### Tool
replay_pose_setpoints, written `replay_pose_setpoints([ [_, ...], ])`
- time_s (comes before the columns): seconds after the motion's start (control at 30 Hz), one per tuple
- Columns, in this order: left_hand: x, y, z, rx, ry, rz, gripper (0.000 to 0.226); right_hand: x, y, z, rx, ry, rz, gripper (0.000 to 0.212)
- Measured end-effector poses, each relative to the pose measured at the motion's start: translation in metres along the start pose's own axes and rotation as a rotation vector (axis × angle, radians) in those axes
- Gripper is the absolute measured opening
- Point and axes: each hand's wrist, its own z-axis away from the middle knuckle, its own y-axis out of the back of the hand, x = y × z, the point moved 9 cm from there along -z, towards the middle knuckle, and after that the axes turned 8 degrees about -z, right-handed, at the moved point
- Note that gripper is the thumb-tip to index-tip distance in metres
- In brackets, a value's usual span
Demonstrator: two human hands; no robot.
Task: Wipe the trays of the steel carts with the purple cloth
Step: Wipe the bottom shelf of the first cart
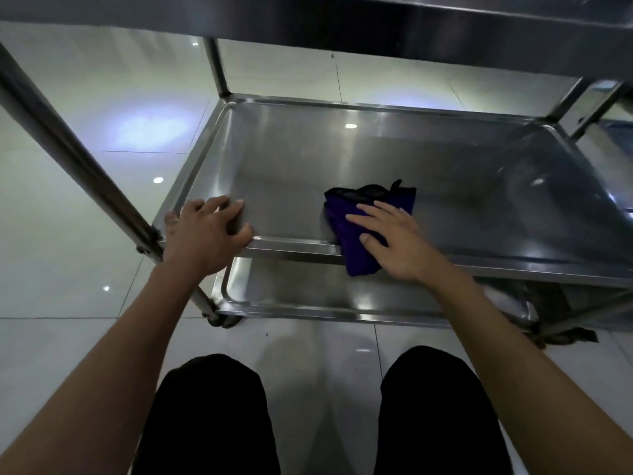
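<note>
Closest to the camera are the person's two knees in black pants [209, 416], over a shiny white tile floor [68, 234]. Two bare arms reach forward from there to a steel cart [219, 66].

The left hand [205, 231] holds the near left corner of the middle tray [342, 156]. Its fingers [233, 204] curl over the tray's rim and its thumb lies along the near rim, so it grips the tray.

The right hand [394, 241] lies flat on the purple cloth [356, 248]. Its fingers [368, 212] are straight and spread, pressing down on the cloth, not curled around it. The cloth is folded in a bunch. It sits at the near edge of the middle tray, about in the middle of that side. Part of the cloth is down inside the tray and part hangs over the near rim.

Under the middle tray is the bottom tray [308, 296], low by the floor. A small wheel [222, 320] shows under its left corner.

A thick steel leg [68, 145] runs up at a slant on the left. Farther back, the thin legs go up to the top tray [376, 25], which is seen from below at the top of the view.
</note>
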Motion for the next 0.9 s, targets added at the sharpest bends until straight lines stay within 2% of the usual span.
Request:
replay_pose_setpoints([
  [0.2,-0.023,0.006,0.013,-0.020,0.031,-0.011,0.069,-0.018,-0.018,0.000,0.068,0.039,0.037,0.045],
  [0.33,-0.017,0.014,0.021,-0.085,0.094,-0.006,0.049,-0.025,-0.030,-0.003,0.044,0.039,0.067,0.055],
  [0.43,0.020,0.027,0.027,-0.034,0.085,-0.007,0.032,-0.028,-0.031,-0.007,0.046,0.025,0.059,0.052],
  [0.53,0.080,0.041,0.038,0.078,-0.039,0.128,0.032,-0.029,-0.027,-0.009,0.053,0.009,0.051,0.050],
  [0.63,0.127,0.046,0.046,0.126,-0.132,0.193,0.034,-0.027,-0.021,-0.006,0.035,0.018,0.064,0.049],
  [0.8,0.155,0.044,0.045,0.145,-0.145,0.286,0.037,0.001,0.006,0.007,0.090,0.002,0.054,0.047],
  [0.9,0.158,0.039,0.045,0.169,-0.153,0.355,0.035,0.005,0.005,0.009,0.033,0.029,0.026,0.055],
])
